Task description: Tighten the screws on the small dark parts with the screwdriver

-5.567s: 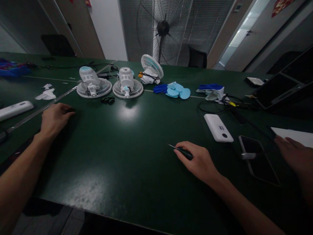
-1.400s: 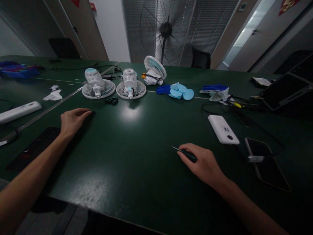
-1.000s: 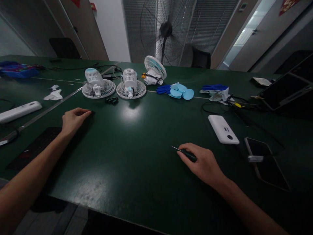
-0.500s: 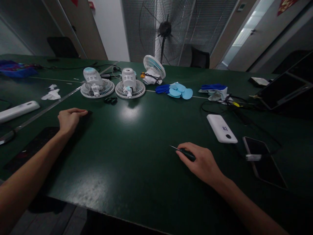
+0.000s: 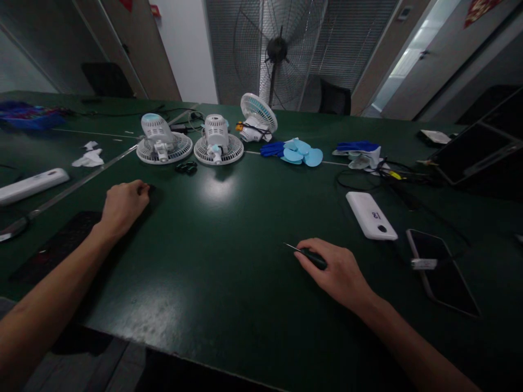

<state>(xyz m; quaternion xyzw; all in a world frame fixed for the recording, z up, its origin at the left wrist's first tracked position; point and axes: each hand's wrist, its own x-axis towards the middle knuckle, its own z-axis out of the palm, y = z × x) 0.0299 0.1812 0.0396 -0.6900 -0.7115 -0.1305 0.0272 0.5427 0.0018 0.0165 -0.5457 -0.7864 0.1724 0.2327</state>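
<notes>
My right hand (image 5: 333, 269) rests on the dark green table (image 5: 229, 245), closed round the dark handle of a screwdriver (image 5: 314, 258) whose thin metal shaft points left. On the left side my left hand (image 5: 126, 206) is closed, with its fingertips at a small dark object (image 5: 151, 189) that I cannot make out clearly. Beyond that hand lie small black parts (image 5: 186, 167). Behind them are two white fans, one at the left (image 5: 163, 146) and one beside it (image 5: 218, 141), each lying grille down. A third white fan (image 5: 258, 117) leans tilted farther back.
Light blue fan blades (image 5: 301, 152) and blue gloves (image 5: 272, 148) lie at mid-table. To the right are a white power bank (image 5: 371, 215), a phone (image 5: 445, 272) and cables. A black keyboard-like object (image 5: 61, 242) lies under my left forearm; a white device (image 5: 35, 185) is farther left.
My left hand has turned and shifted slightly right, its fingers now more curled. My right hand and the screwdriver have stayed in place.
</notes>
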